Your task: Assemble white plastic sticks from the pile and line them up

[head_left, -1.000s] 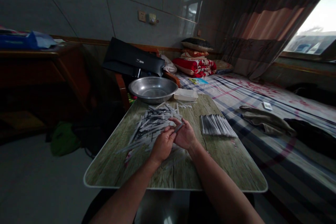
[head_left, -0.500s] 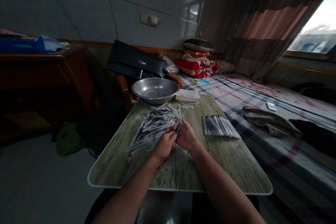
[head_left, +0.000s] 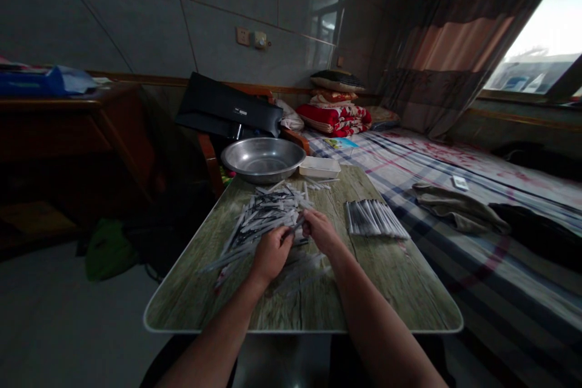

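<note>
My left hand (head_left: pixel 271 253) and my right hand (head_left: pixel 320 231) meet over the middle of the small wood-patterned table (head_left: pixel 364 297). Between them runs a thin, dark grey pen-like stick (head_left: pixel 296 224), gripped at one end by each hand's closed fingers. Just beyond lies a loose pile of slim white, clear and dark sticks (head_left: pixel 268 209), heaped in many directions. Some clear sleeves (head_left: pixel 300 273) are scattered below my hands. On the right, a neat side-by-side row of pen-like sticks (head_left: pixel 376 219) with dark far ends rests flat. My fingers partly hide the held stick.
At the table's far edge sit a wide metal basin (head_left: pixel 264 160) and a white rectangular tray (head_left: pixel 319 167). A chair with a black case (head_left: pixel 227 106) stands behind. A bed (head_left: pixel 391 160) runs along the right; a wooden desk (head_left: pixel 59 127) is at left.
My right hand has turned from palm-up to knuckles-up with its fingers closed on the stick. My left hand has drawn slightly left, apart from the right. The view has shifted a little.
</note>
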### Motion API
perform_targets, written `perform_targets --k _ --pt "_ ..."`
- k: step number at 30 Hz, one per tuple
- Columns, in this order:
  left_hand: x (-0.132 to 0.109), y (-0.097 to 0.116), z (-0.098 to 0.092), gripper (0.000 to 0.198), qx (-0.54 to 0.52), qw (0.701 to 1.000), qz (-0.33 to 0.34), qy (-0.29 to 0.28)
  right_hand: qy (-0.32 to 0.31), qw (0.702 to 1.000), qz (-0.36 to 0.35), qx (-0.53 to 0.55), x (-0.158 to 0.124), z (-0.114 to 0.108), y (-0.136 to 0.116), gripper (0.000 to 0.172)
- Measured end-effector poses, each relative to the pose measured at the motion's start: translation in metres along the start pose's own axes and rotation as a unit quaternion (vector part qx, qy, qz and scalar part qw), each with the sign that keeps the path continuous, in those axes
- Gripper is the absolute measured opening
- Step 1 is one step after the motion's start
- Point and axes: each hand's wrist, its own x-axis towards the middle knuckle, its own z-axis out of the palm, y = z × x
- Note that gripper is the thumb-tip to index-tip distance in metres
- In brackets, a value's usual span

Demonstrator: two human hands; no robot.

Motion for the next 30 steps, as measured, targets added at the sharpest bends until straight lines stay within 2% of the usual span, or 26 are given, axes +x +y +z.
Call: perform_targets --k 4,7,9,11,14,16,19,21,24,27,30 --pt "-0.002 0.001 0.002 0.021 0.024 0.999 0.025 0.019 -0.003 0.997 -0.013 -0.08 -0.001 0.008 -0.017 0.028" --pt "-0.002 -0.002 0.004 0.028 0.046 0.997 0.056 0.038 0.008 0.968 -0.033 -0.248 -0.009 0.013 -0.044 0.021" --pt "-0.002 -0.004 0.004 0.036 0.071 0.989 0.096 0.082 0.035 0.923 -0.069 -0.376 -0.021 0.009 -0.069 0.015" --pt "-0.002 -0.007 0.003 0.045 0.104 0.979 0.123 0.125 0.103 0.878 -0.107 -0.455 -0.036 -0.004 -0.095 0.011" --pt "-0.003 -0.01 0.003 0.05 0.11 0.974 0.131 0.147 0.219 0.815 -0.137 -0.518 -0.061 -0.038 -0.126 0.012" --pt "-0.003 -0.01 0.003 0.049 0.101 0.975 0.138 0.143 0.304 0.747 -0.137 -0.575 -0.076 -0.065 -0.137 0.011" --pt "-0.004 -0.01 0.004 0.046 0.089 0.975 0.149 0.137 0.362 0.675 -0.107 -0.634 -0.088 -0.1 -0.136 0.012" --pt "-0.004 -0.01 0.006 0.045 0.081 0.976 0.148 0.134 0.366 0.645 -0.067 -0.668 -0.09 -0.115 -0.128 0.011" --pt "-0.004 -0.01 0.008 0.044 0.069 0.981 0.135 0.122 0.36 0.604 0.014 -0.711 -0.087 -0.125 -0.116 0.015" --pt "-0.004 -0.009 0.008 0.044 0.065 0.985 0.123 0.104 0.362 0.577 0.069 -0.728 -0.081 -0.127 -0.111 0.019" --pt "-0.004 -0.009 0.007 0.043 0.064 0.987 0.118 0.092 0.361 0.569 0.09 -0.733 -0.075 -0.128 -0.108 0.022"
